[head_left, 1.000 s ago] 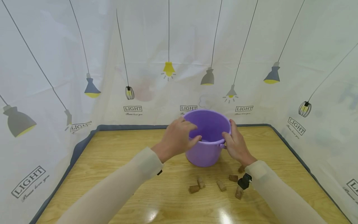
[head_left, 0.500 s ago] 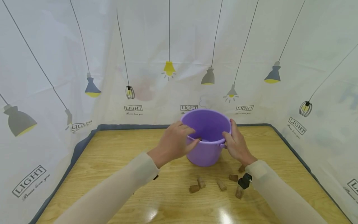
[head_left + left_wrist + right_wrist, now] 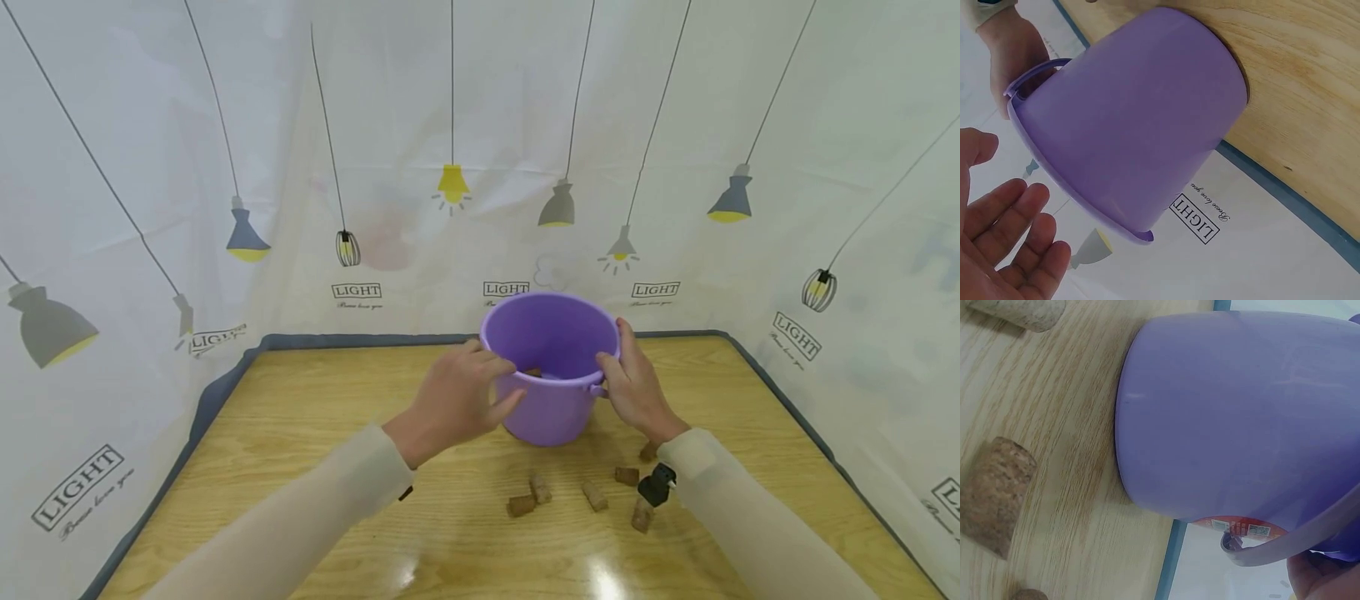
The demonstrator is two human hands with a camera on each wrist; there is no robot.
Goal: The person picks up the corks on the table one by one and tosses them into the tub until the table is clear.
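Note:
A purple bucket (image 3: 546,417) stands upright on the wooden table in the head view. My right hand (image 3: 637,390) grips its rim on the right, thumb inside, beside the handle (image 3: 1291,544). My left hand (image 3: 453,402) is at the left of the rim with loosely bent fingers. In the left wrist view, that left hand (image 3: 1007,240) holds nothing and is apart from the bucket wall (image 3: 1135,119). One brown cork (image 3: 533,372) shows inside the bucket, partly hidden by the near rim.
Several corks lie on the table in front of the bucket, among them a dark cork (image 3: 521,505) and a lighter cork (image 3: 595,497). Another cork (image 3: 642,515) lies by my right wrist. A lamp-printed curtain (image 3: 405,208) surrounds the table (image 3: 300,433).
My left hand has drawn back to the left and slightly down from over the bucket's mouth. The cork inside has come into sight. The right hand and the bucket stay put.

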